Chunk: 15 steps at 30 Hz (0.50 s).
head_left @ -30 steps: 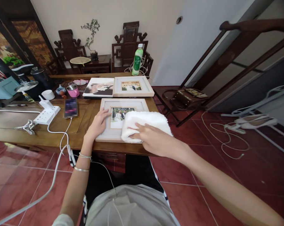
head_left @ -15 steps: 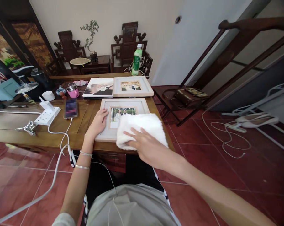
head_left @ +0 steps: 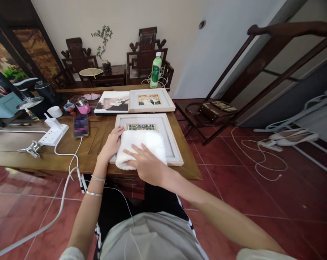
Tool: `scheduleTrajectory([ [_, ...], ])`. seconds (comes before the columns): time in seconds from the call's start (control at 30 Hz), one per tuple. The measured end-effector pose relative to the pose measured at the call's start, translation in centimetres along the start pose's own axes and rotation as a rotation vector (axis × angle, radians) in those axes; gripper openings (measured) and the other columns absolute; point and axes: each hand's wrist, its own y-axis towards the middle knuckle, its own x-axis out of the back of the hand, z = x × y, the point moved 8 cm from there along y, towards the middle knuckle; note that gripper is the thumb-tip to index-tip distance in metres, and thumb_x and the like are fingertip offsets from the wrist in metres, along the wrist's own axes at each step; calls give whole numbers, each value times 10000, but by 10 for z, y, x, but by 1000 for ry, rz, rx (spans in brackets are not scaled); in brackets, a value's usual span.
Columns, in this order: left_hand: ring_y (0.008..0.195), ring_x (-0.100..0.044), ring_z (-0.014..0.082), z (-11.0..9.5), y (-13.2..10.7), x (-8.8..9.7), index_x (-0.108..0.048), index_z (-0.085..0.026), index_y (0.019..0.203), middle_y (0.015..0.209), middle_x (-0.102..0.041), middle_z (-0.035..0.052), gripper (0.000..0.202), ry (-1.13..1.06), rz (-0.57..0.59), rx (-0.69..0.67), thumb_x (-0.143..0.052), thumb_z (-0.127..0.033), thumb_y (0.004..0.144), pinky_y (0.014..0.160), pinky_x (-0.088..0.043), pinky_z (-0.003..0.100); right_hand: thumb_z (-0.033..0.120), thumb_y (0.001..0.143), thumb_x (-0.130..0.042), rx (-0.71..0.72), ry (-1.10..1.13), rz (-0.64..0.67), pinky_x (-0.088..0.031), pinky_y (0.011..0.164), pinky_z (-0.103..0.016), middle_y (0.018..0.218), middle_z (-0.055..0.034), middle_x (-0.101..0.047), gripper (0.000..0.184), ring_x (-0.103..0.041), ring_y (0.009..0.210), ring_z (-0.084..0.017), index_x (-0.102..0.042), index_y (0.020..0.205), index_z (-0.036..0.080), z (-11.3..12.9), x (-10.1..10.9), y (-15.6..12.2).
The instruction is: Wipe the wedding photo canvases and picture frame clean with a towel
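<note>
A white picture frame [head_left: 169, 139] with a photo lies flat near the front edge of the wooden table [head_left: 44, 151]. A folded white towel [head_left: 142, 142] covers most of its glass. My right hand [head_left: 145, 164] lies flat on the towel with fingers spread, pressing it onto the frame. My left hand [head_left: 112, 142] rests on the frame's left border, fingers curled over its edge, right beside the towel.
Behind lie a second white frame [head_left: 151, 101] and a photo print [head_left: 112, 102]. A phone [head_left: 81, 125], a power strip [head_left: 53, 133] with cables, a pink cup [head_left: 83, 107] and a green bottle [head_left: 155, 70] stand on the table. Wooden chairs and cables occupy the red tiled floor at right.
My right hand has slid the towel leftward from the frame's right side onto its middle, uncovering the right border and hiding most of the photo. The left hand stayed put.
</note>
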Motion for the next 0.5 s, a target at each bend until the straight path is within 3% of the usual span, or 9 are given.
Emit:
scheduleTrajectory([
  [0.07,1355,-420,251,0,0,2,-605,-146,1256,1348,-578,108,477,-6,7,-10,-362,-72,853,1138,-328,479,-47,751,-398,-5,-9,0,-200,1131,-599,1501,-111,-389,604,-247,1415,-340,-591,1288,151,1,-1,-1],
  [0.17,1358,-416,253,1,-1,3,-600,-135,1260,1340,-584,110,484,13,1,-30,-367,-63,841,1139,-326,479,-61,707,-406,-30,-20,-4,-215,1134,-590,1499,-111,-392,618,-257,1411,-338,-618,1249,147,-11,2,-27],
  [0.37,1364,-409,258,4,0,0,-593,-133,1266,1353,-574,111,506,15,12,-29,-372,-45,819,1142,-322,480,-67,617,-396,-149,-60,-117,-283,1121,-586,1447,-76,-471,600,-331,1387,-295,-701,1061,198,-63,17,-102],
  [0.5,1375,-392,261,3,-1,-1,-582,-116,1276,1371,-556,122,530,28,36,-37,-374,-31,796,1147,-315,474,-68,588,-377,-134,-52,-169,-286,1142,-534,1425,-41,-503,590,-320,1397,-243,-713,981,217,-87,20,-115],
])
